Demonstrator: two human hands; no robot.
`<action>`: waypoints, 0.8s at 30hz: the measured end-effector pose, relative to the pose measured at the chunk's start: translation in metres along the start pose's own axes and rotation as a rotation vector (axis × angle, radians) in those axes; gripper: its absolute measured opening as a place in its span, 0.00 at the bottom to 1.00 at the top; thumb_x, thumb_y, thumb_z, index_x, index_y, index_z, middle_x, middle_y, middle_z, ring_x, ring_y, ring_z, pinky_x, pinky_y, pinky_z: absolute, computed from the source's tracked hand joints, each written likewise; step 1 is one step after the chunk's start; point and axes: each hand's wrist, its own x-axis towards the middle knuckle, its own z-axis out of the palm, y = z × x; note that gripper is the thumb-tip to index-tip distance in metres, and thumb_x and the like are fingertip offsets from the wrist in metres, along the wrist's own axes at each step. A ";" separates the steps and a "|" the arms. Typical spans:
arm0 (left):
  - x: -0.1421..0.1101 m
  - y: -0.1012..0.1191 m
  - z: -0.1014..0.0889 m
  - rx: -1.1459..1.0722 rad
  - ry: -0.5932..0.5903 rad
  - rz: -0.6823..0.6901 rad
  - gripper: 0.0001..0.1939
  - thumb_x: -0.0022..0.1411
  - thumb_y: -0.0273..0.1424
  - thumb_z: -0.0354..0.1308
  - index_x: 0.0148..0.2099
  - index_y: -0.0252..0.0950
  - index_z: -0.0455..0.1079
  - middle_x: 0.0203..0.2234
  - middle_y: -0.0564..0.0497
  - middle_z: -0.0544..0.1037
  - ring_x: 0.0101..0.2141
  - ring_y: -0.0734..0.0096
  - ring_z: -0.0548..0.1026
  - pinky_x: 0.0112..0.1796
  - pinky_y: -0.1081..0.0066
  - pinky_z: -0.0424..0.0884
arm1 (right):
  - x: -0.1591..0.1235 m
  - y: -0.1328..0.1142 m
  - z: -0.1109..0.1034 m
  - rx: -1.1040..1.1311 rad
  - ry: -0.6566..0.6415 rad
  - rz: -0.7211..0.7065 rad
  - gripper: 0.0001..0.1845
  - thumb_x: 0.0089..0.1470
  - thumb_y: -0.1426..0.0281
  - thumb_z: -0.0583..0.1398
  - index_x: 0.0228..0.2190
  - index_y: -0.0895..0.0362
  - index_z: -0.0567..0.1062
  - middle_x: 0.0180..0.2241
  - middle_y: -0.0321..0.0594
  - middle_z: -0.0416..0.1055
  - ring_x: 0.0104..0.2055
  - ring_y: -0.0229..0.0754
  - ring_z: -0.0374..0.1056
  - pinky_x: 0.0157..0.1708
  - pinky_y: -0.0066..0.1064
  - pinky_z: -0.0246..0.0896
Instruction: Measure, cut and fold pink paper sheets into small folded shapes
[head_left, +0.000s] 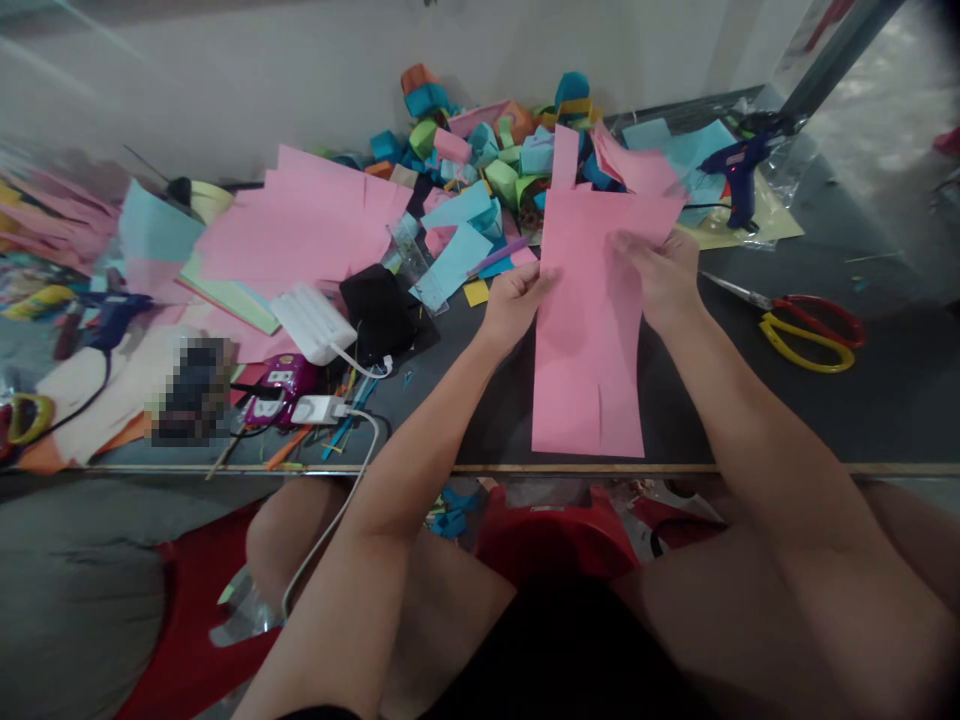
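A long pink paper sheet (585, 320) is held up over the dark table, with a short slit near its lower edge. My left hand (516, 300) pinches its left edge, thumb on the near face. On the upper right part of the sheet, my right hand (664, 275) grips it with the thumb in front; its other fingers are partly hidden. Scissors (806, 325) with one red and one yellow handle lie right of my right hand. Behind the sheet's top is a heap of folded coloured paper pieces (517, 160).
A blue glue gun (739, 175) rests at the back right, another glue gun (116, 318) at the left. Pink sheets (300, 230) are piled left of centre. Near the front lie a white power bank (313, 322), a purple power strip (285, 380) and a white cable (367, 455).
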 end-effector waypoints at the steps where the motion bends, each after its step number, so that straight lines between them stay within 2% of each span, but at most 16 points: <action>1: 0.001 -0.001 0.000 0.010 -0.041 -0.022 0.22 0.64 0.44 0.70 0.25 0.37 0.69 0.21 0.56 0.63 0.27 0.73 0.66 0.30 0.71 0.64 | 0.002 0.002 -0.002 0.003 0.016 0.000 0.30 0.44 0.41 0.72 0.38 0.51 0.81 0.41 0.41 0.83 0.50 0.56 0.79 0.52 0.56 0.77; 5: 0.000 -0.005 0.001 0.031 -0.166 -0.127 0.13 0.62 0.40 0.70 0.32 0.36 0.78 0.25 0.54 0.75 0.29 0.74 0.71 0.33 0.72 0.68 | 0.009 0.010 -0.011 0.028 0.103 0.024 0.26 0.42 0.45 0.74 0.34 0.49 0.81 0.39 0.39 0.83 0.45 0.54 0.80 0.52 0.55 0.77; 7: -0.001 -0.005 0.002 0.064 -0.170 -0.154 0.11 0.60 0.39 0.70 0.34 0.36 0.80 0.28 0.52 0.79 0.30 0.74 0.73 0.35 0.73 0.70 | 0.013 0.013 -0.014 0.034 0.125 0.032 0.26 0.40 0.46 0.75 0.33 0.50 0.81 0.38 0.40 0.82 0.43 0.54 0.80 0.52 0.55 0.76; 10: -0.003 -0.004 0.002 0.125 -0.149 -0.139 0.10 0.60 0.38 0.69 0.34 0.35 0.81 0.27 0.53 0.80 0.28 0.75 0.72 0.32 0.74 0.68 | 0.017 0.009 -0.022 -0.029 0.145 0.023 0.26 0.41 0.45 0.73 0.33 0.52 0.80 0.39 0.44 0.82 0.44 0.58 0.79 0.52 0.59 0.75; 12: -0.005 -0.003 0.002 0.146 -0.168 -0.119 0.10 0.61 0.37 0.68 0.33 0.35 0.81 0.26 0.53 0.78 0.27 0.76 0.71 0.31 0.74 0.66 | 0.018 -0.001 -0.030 -0.212 0.165 -0.067 0.26 0.45 0.45 0.72 0.38 0.49 0.80 0.45 0.44 0.82 0.53 0.60 0.76 0.57 0.60 0.72; 14: -0.008 0.000 0.001 0.169 -0.224 -0.116 0.10 0.61 0.36 0.67 0.33 0.34 0.81 0.25 0.53 0.78 0.27 0.76 0.71 0.31 0.74 0.66 | 0.016 -0.018 -0.039 -0.486 0.165 -0.271 0.31 0.49 0.46 0.71 0.51 0.45 0.77 0.59 0.43 0.76 0.65 0.58 0.66 0.67 0.55 0.63; 16: -0.011 0.002 0.001 0.206 -0.293 -0.126 0.10 0.61 0.37 0.66 0.32 0.34 0.81 0.23 0.54 0.76 0.26 0.76 0.70 0.30 0.74 0.65 | 0.013 -0.033 -0.046 -0.713 0.088 -0.466 0.37 0.54 0.46 0.67 0.60 0.48 0.74 0.66 0.46 0.69 0.71 0.59 0.59 0.73 0.55 0.52; 17: -0.013 0.003 0.001 0.230 -0.326 -0.130 0.11 0.60 0.37 0.66 0.32 0.34 0.81 0.22 0.54 0.75 0.25 0.76 0.69 0.29 0.74 0.65 | 0.012 -0.038 -0.048 -0.801 0.027 -0.508 0.35 0.57 0.45 0.65 0.60 0.49 0.75 0.67 0.45 0.68 0.72 0.60 0.57 0.73 0.57 0.49; 19: -0.015 0.006 0.002 0.272 -0.371 -0.128 0.13 0.58 0.39 0.67 0.30 0.34 0.80 0.20 0.55 0.74 0.23 0.77 0.68 0.27 0.74 0.63 | 0.012 -0.042 -0.048 -0.885 -0.138 -0.523 0.28 0.61 0.44 0.60 0.52 0.48 0.80 0.63 0.44 0.73 0.71 0.61 0.58 0.72 0.60 0.48; 21: -0.016 0.010 0.003 0.289 -0.384 -0.131 0.13 0.57 0.40 0.68 0.29 0.34 0.80 0.20 0.54 0.75 0.23 0.78 0.69 0.27 0.74 0.65 | 0.014 -0.037 -0.046 -0.854 -0.245 -0.508 0.21 0.62 0.46 0.60 0.38 0.47 0.82 0.53 0.43 0.80 0.67 0.60 0.64 0.70 0.61 0.51; 22: -0.016 0.011 0.003 0.288 -0.381 -0.143 0.13 0.56 0.40 0.68 0.29 0.34 0.80 0.21 0.54 0.77 0.23 0.77 0.70 0.28 0.74 0.66 | 0.015 -0.033 -0.045 -0.823 -0.245 -0.507 0.19 0.61 0.47 0.62 0.33 0.47 0.80 0.48 0.42 0.82 0.63 0.60 0.68 0.69 0.62 0.51; 24: -0.016 0.015 0.003 0.277 -0.383 -0.193 0.12 0.54 0.39 0.69 0.31 0.34 0.81 0.24 0.52 0.80 0.26 0.75 0.74 0.31 0.74 0.71 | 0.020 -0.025 -0.045 -0.785 -0.146 -0.488 0.16 0.60 0.51 0.65 0.27 0.48 0.76 0.42 0.39 0.83 0.56 0.58 0.73 0.68 0.65 0.48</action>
